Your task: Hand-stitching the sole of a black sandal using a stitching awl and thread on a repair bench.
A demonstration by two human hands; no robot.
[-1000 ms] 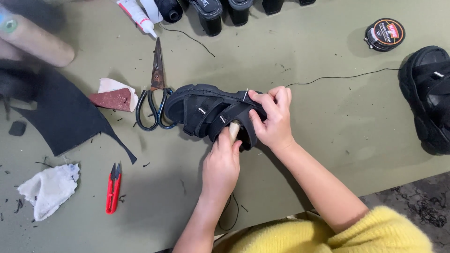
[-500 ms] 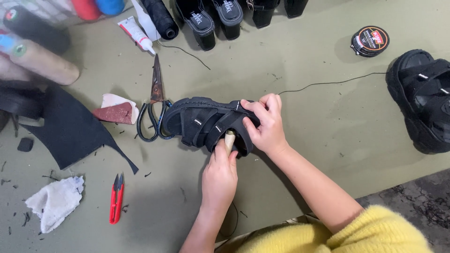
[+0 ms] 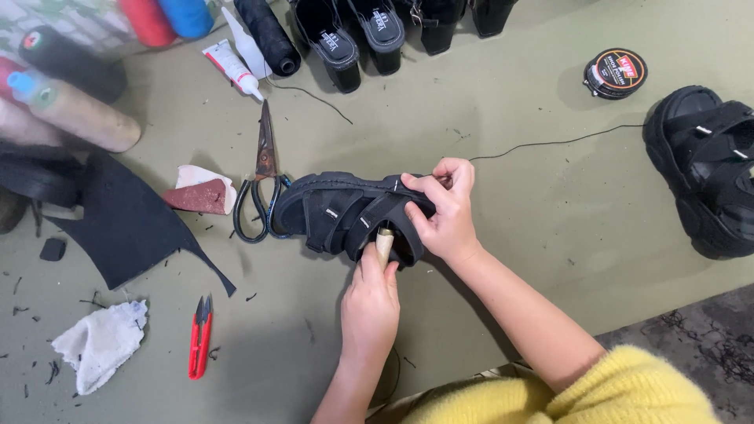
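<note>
A black strapped sandal [image 3: 338,212] lies on its side on the olive table [image 3: 510,235], toe to the left. My right hand [image 3: 444,212] grips its heel end and pinches a black thread [image 3: 550,144] that runs off to the right. My left hand [image 3: 369,302] comes up from below and holds a pale wooden tool handle [image 3: 383,242] pushed against the sandal's straps; the tool's tip is hidden.
Rusty scissors [image 3: 261,177] lie just left of the sandal, beside a red-and-white sanding block [image 3: 200,192]. Black sheet [image 3: 118,224], white rag [image 3: 98,344] and red snips [image 3: 199,338] sit at the left. Another black sandal [image 3: 707,169], a polish tin [image 3: 614,73], thread spools and shoes line the back.
My hands and the sandal hold nearly the same pose; the view has shifted a little, so more of the back row of spools and shoes shows.
</note>
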